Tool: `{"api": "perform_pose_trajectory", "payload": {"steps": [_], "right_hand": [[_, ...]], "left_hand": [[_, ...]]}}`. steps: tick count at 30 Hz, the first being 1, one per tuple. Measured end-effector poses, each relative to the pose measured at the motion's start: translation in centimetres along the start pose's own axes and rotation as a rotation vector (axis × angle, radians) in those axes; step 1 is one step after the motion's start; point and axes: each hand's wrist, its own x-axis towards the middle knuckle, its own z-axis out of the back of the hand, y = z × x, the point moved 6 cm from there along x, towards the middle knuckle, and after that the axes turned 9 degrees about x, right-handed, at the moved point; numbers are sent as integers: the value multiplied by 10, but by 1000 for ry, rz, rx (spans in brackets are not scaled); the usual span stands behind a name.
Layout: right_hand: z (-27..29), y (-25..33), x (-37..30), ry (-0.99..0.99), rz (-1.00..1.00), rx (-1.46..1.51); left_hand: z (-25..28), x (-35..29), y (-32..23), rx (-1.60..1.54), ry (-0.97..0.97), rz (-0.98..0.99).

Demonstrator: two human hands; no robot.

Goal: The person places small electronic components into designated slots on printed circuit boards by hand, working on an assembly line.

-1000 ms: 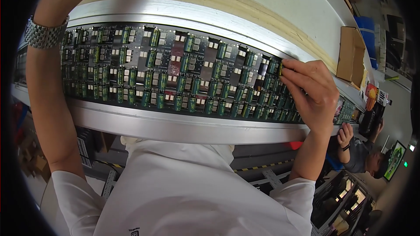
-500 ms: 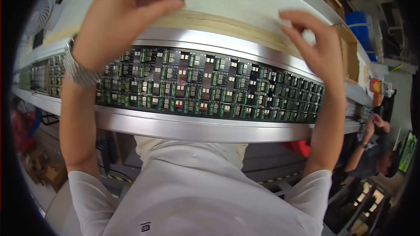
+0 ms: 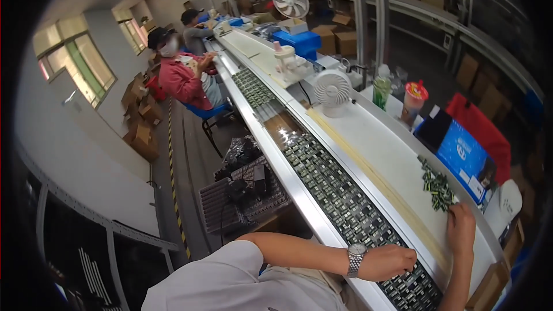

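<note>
My left hand (image 3: pixel 387 261), a metal watch (image 3: pixel 356 258) on its wrist, is over a long track filled with rows of small circuit boards (image 3: pixel 351 204) carrying green parts. Its fingers are curled closed; whatever they hold, if anything, is hidden. Farther right, my right hand (image 3: pixel 462 226) reaches to the near edge of a heap of small green cylindrical parts, seemingly capacitors (image 3: pixel 436 184), on the white worktop (image 3: pixel 397 170). The right fingers are bent together at the heap, and their tips are too small to show what is between them.
A wooden strip (image 3: pixel 363 161) runs between track and worktop. Along the far side stand a white fan (image 3: pixel 332 93), a green bottle (image 3: pixel 381 87), a drink cup (image 3: pixel 413 101) and a blue box (image 3: pixel 461 150). A person in red (image 3: pixel 187 80) sits farther up the line, another beyond.
The view has swung toward the left, along the line. My right hand has moved to the heap of green parts; my left is now closed above the boards.
</note>
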Motion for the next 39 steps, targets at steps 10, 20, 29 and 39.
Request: {"api": "perform_pose_trajectory", "payload": {"steps": [10, 20, 29, 39], "right_hand": [[-4, 4, 9, 42, -1, -160], [-5, 2, 4, 150, 49, -373], [26, 12, -33, 18, -65, -202], [54, -4, -91, -64, -503, 529]], "left_hand": [[-6, 7, 15, -81, -13, 2], [0, 1, 12, -100, -19, -23], [-10, -4, 9, -99, -128, -88], [37, -7, 9, 27, -111, 99]]}}
